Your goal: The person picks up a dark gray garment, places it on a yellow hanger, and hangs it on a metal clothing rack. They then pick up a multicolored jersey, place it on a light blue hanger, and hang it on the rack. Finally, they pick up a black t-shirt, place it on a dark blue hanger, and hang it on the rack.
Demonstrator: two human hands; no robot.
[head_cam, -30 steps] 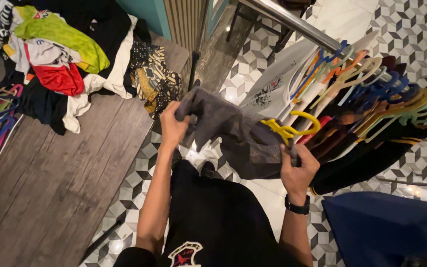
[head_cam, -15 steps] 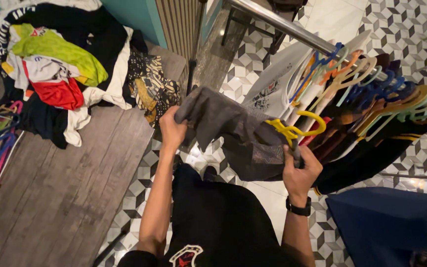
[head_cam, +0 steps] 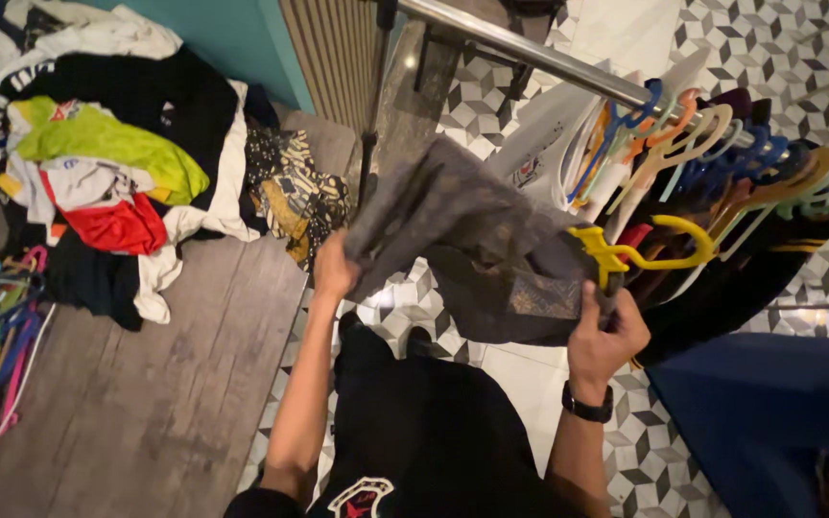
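Grey shirt (head_cam: 462, 240) on yellow hanger (head_cam: 640, 251), both hands gripping.
L hand (head_cam: 333, 269) pinches hem, R hand (head_cam: 606, 331) clamps collar w/ hanger; best keep fabric taut, hook toward rail (head_cam: 530, 53).

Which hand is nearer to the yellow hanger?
The right hand. It grips the grey garment just below the yellow hanger, about touching it. The left hand holds the garment's far end, well away from the hanger.

Grey garment (head_cam: 472, 240), yellow hanger (head_cam: 640, 251)
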